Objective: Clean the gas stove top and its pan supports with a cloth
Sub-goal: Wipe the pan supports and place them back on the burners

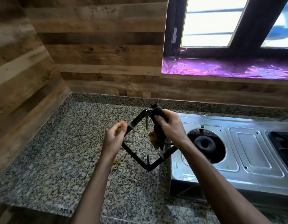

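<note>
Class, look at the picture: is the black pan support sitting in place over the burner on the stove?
No: the pan support is held up over the granite counter by both hands, leaving the burner uncovered.

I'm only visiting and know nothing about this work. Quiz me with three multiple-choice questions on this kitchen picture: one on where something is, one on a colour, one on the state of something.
1. Where is the pan support?
A. Seated on the burner
B. Held up over the counter
C. On the window sill

2. What colour is the window sill?
A. Green
B. White
C. Shiny purple

3. How is the near burner of the stove?
A. Bare, no support over it
B. Covered by a pot
C. Lit

Answers:
1 B: the left hand grips one bar while the right hand presses the cloth to another, above the granite counter.
2 C: it gleams purple under the window.
3 A: the burner sits uncovered in its round well, no flame showing.
</note>
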`<control>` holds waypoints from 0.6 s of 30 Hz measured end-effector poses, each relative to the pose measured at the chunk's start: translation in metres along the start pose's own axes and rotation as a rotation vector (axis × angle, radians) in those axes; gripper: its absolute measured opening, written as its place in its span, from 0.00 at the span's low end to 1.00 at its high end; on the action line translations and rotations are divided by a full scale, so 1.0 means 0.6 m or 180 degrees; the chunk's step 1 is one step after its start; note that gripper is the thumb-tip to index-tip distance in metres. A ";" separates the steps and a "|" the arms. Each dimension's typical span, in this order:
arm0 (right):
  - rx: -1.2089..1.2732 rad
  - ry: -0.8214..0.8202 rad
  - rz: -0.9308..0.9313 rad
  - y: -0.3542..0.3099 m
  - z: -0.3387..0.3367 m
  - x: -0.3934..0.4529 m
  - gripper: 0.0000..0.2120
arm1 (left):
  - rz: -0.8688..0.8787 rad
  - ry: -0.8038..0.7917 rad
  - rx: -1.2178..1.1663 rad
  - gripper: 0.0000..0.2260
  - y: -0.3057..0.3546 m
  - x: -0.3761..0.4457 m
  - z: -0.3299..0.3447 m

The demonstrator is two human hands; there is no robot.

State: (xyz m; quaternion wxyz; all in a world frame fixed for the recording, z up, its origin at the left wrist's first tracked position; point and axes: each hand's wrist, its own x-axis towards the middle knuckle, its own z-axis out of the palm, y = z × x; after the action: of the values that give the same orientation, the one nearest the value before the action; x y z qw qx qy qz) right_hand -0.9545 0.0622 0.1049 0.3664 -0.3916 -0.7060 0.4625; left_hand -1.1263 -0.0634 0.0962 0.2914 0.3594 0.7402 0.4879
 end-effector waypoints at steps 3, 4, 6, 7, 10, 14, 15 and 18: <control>0.0010 -0.0347 0.0008 -0.005 0.002 -0.003 0.03 | 0.0518 -0.0470 0.0308 0.10 0.005 0.010 -0.002; 0.0040 -0.0389 0.0033 -0.002 0.002 -0.004 0.03 | 0.0492 -0.0604 0.0124 0.09 0.004 0.012 -0.005; 0.0211 -0.0295 0.0081 0.003 0.004 -0.003 0.04 | 0.0239 -0.0711 -0.0351 0.08 0.000 0.015 -0.007; 0.0338 -0.0137 0.0080 0.005 0.005 -0.001 0.04 | 0.0070 -0.0627 -0.0554 0.09 -0.002 0.017 -0.005; 0.0398 0.0464 0.0097 0.014 0.009 0.007 0.05 | -0.0123 -0.0303 -0.0646 0.10 -0.007 0.012 0.012; 0.0055 0.0750 0.0107 0.043 0.056 -0.015 0.05 | 0.0145 0.0247 0.0275 0.17 -0.028 -0.015 0.064; 0.0090 0.1022 0.0217 0.055 0.077 -0.024 0.05 | 0.0112 0.0542 0.0392 0.19 -0.038 -0.021 0.072; 0.0226 0.1401 0.0359 0.061 0.129 -0.021 0.07 | -0.0115 0.1053 0.0238 0.24 -0.057 -0.020 0.068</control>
State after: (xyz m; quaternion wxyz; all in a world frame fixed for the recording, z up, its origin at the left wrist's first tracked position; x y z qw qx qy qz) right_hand -1.0092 0.0324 0.0448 0.4987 -0.5087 -0.5694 0.4103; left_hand -1.0960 -0.0614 0.0511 0.1607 0.2714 0.8021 0.5072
